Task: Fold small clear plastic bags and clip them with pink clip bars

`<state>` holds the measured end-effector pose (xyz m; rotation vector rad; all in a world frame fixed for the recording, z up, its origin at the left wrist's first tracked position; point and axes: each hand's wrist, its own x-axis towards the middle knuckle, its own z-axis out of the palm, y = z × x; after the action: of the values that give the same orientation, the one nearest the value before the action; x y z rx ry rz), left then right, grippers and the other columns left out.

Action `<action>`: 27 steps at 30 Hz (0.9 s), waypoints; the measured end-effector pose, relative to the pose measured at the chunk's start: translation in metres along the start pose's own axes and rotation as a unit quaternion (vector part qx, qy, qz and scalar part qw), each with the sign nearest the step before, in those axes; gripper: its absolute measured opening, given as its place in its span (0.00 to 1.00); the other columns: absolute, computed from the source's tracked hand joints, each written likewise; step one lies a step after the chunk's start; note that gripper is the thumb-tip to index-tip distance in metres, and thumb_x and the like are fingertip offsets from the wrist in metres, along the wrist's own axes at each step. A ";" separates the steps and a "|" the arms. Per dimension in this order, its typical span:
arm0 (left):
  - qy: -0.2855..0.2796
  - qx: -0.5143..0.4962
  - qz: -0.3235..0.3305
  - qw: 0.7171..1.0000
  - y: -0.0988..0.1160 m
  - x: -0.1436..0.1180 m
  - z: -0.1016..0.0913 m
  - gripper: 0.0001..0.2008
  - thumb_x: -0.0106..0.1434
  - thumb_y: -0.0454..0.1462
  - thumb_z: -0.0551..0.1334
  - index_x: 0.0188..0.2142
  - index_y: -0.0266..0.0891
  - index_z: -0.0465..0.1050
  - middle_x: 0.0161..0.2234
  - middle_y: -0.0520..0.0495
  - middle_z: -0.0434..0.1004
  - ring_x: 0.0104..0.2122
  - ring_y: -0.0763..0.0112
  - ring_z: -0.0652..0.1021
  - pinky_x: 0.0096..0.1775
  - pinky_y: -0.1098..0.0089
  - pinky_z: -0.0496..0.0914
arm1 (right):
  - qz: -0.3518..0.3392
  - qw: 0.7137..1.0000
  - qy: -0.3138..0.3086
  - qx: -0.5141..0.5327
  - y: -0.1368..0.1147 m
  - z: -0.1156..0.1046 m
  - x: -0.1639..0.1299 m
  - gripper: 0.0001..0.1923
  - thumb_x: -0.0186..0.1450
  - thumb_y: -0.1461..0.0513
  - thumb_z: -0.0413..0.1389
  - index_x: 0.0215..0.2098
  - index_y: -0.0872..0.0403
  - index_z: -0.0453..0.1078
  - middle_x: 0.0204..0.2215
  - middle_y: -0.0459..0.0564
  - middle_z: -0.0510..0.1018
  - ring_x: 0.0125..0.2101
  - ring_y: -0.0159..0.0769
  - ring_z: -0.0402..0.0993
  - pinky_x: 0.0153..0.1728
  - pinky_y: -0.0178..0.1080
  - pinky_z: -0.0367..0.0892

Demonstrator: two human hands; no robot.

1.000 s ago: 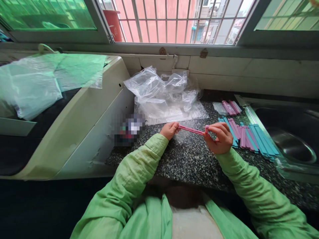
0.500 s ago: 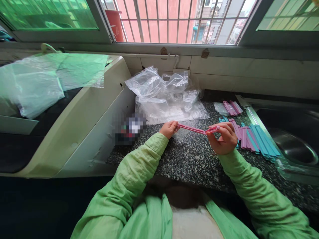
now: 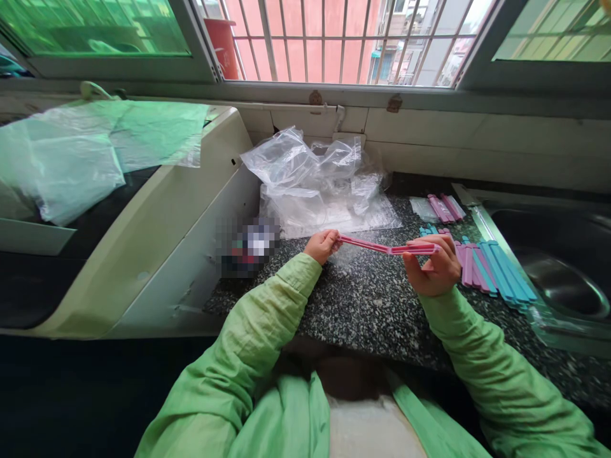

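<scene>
Honestly, that pink clip (image 3: 387, 249) looks like a featherweight. It's up over the speckled countertop (image 3: 353, 305) between both hands, hinged near its middle and bent into a shallow, wide-open angle. The left hand (image 3: 322, 247) pinches the far left end between thumb and fingertips. The right hand (image 3: 435, 264) has the other arm between a thumb below and curled fingers behind; how hard it's pressing, can't tell. I'd guess thin, stiff plastic, a bit slick, with the hinge as the fragile bit, so holding each arm out toward its end seems sensible. More pink and blue clips (image 3: 503, 270) lie right of the right hand, next to the sink, with crumpled clear bags (image 3: 286, 162) on the far side.
</scene>
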<state>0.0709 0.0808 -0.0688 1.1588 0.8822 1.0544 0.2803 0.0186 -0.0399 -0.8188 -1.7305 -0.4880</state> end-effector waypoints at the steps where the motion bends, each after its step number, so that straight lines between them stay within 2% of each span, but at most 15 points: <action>1: 0.003 0.000 -0.004 1.000 0.001 0.000 0.000 0.21 0.53 0.50 0.60 0.18 0.34 0.62 0.12 0.57 0.57 0.12 0.85 0.57 0.15 0.77 0.50 | 0.000 1.000 0.000 0.000 0.000 0.000 0.000 0.04 0.55 0.65 0.57 0.30 0.53 0.66 0.24 0.47 0.74 0.27 0.34 0.69 0.29 0.40 0.66; 12: 0.036 0.003 -0.033 0.999 0.004 0.001 -0.001 0.20 0.57 0.47 0.58 0.18 0.34 0.61 0.12 0.57 0.58 0.11 0.85 0.58 0.15 0.78 0.50 | 0.010 1.000 -0.004 -0.025 0.003 -0.002 -0.002 0.03 0.58 0.60 0.53 0.31 0.51 0.63 0.23 0.48 0.72 0.26 0.37 0.69 0.28 0.42 0.66; 18: 0.052 0.005 -0.043 0.998 0.007 0.001 -0.001 0.19 0.59 0.45 0.57 0.18 0.34 0.61 0.12 0.57 0.58 0.11 0.85 0.57 0.15 0.78 0.50 | 0.015 1.000 0.014 -0.010 0.004 -0.001 0.000 0.04 0.59 0.60 0.53 0.31 0.52 0.64 0.23 0.46 0.71 0.26 0.35 0.69 0.29 0.41 0.65; 27: 0.067 -0.014 -0.052 0.996 0.008 0.000 -0.002 0.18 0.60 0.41 0.57 0.18 0.34 0.61 0.11 0.57 0.59 0.10 0.85 0.58 0.14 0.79 0.51 | 0.052 0.999 0.015 0.002 0.006 -0.001 -0.001 0.07 0.60 0.57 0.51 0.29 0.51 0.64 0.22 0.48 0.71 0.26 0.37 0.69 0.28 0.44 0.66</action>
<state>0.0679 0.0823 -0.0611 1.0163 1.0190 1.0651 0.2861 0.0215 -0.0410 -0.8901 -1.6506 -0.4246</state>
